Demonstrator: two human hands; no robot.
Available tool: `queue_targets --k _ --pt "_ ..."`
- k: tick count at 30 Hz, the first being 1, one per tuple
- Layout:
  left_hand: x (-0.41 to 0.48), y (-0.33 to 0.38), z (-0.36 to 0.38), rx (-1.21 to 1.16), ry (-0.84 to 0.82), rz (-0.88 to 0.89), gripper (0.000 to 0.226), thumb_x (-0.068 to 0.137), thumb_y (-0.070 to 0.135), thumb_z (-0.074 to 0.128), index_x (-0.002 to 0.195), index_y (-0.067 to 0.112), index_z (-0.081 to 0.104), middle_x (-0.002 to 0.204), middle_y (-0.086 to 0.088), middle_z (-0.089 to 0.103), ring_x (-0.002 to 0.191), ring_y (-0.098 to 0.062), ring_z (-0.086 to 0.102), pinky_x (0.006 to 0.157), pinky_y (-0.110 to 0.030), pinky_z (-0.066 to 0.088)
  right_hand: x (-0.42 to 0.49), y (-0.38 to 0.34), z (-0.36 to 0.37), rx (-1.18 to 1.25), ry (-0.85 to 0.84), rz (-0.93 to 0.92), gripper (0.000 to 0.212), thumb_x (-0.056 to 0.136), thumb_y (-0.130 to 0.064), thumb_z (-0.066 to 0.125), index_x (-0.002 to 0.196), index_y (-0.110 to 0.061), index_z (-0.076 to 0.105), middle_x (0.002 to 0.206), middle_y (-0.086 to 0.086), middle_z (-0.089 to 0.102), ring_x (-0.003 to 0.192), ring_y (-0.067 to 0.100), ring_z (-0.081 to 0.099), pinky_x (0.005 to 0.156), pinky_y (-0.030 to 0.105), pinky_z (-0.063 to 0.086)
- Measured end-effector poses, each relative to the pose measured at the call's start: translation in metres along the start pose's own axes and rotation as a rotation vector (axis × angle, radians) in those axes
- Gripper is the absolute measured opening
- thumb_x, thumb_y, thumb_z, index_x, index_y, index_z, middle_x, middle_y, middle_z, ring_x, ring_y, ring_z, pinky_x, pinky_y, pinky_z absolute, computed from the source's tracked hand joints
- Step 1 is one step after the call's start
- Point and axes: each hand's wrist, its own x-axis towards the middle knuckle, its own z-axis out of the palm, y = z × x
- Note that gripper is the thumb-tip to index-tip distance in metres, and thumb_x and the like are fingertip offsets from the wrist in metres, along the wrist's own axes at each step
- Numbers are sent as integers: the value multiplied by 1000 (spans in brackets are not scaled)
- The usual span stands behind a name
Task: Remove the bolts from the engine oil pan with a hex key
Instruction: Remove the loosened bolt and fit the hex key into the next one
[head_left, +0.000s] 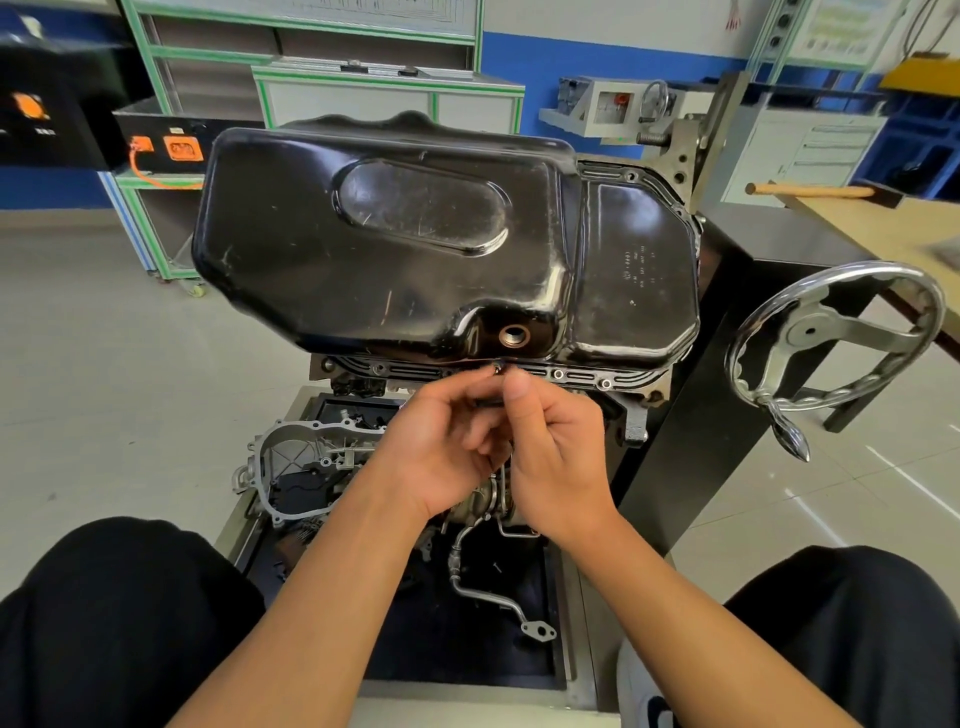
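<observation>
Workshop; oil pan (322, 249) stamp (635, 268), perhaps numerals

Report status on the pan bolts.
Left hand, right hand pinch hex key, mostly hidden. Tip at front-flange bolt on oil pan; next bolt seated. Nothing in the way.

Handwheel (836, 338): chromed, spoked, at right, its handle pointing down.
Tray (447, 649): dark, low at centre, holding loose parts.
Cover (296, 457): grey casting at the tray's left.
Pipe (454, 561): bent metal, flanged end, in tray.
Bench (883, 223): wooden top, far right.
Cabinets (389, 98): green-framed, at rear.
</observation>
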Motion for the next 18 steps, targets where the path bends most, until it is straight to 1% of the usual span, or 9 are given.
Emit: queue_targets --k 3,5,6,8,9,11,13,15,18 --pt "1 -4 -1 14 -7 -11 20 73 23 68 87 9 68 80 -7 53 78 -20 47 84 -30 39 3 -3 0 -12 13 40 50 93 -45 54 57 -11 60 46 -5 54 43 15 53 49 22 43" --pt "3 -6 -3 -51 -32 -42 22 75 19 66 88 5 78 94 -9 68 88 -20 65 99 -30 43 2 -4 1 -150 -3 3 48 87 -44 64 47 -20 52 43 -11 48 41 4 44 49 15 37" --pt "3 -6 -2 -91 -39 -66 23 76 18 66 89 4 80 95 -9 73 88 -21 71 97 -31 48 1 -4 1 -249 -18 -38 45 84 -45 69 47 -24 50 42 -13 47 41 5 43 50 13 35" --pt "2 -6 -1 -125 -42 -101 23 76 19 66 86 4 81 85 -4 74 77 -18 74 77 -30 58 -4 -1 1 -423 -26 -126 42 78 -41 78 50 -20 54 45 -11 50 44 8 46 52 15 36" --pt "3 -6 -2 -134 -45 -110 23 77 20 66 85 5 81 78 -2 73 70 -16 73 68 -26 59 -6 0 1 -482 -26 -160 40 76 -36 82 52 -17 57 48 -8 52 46 9 47 53 17 38" --pt "3 -7 -2 -148 -40 -113 23 78 22 66 87 6 81 72 2 69 64 -12 69 63 -23 59 -9 0 -1 -556 -30 -206 34 73 -28 88 58 -12 62 52 -5 57 50 7 49 55 15 40" --pt "4 -6 -3 -126 -32 -96 24 79 24 66 90 8 81 74 5 68 67 -9 63 70 -22 55 -10 -2 -4 -591 -40 -264 23 73 -23 88 69 -10 70 58 -4 61 54 6 53 58 15 44" --pt "3 -6 -2 -99 -29 -75 25 80 26 65 91 9 81 77 6 68 70 -8 62 77 -21 48 -11 -3 -9 -593 -49 -333 16 76 -17 83 86 -8 76 68 0 66 62 11 59 62 22 50" --pt "4 -5 0 -127 -37 -73 25 78 24 63 87 8 80 84 -1 72 76 -12 66 88 -25 46 -9 0 -16 -534 -66 -355 25 86 -10 74 110 -3 72 81 8 68 76 21 64 71 32 53"
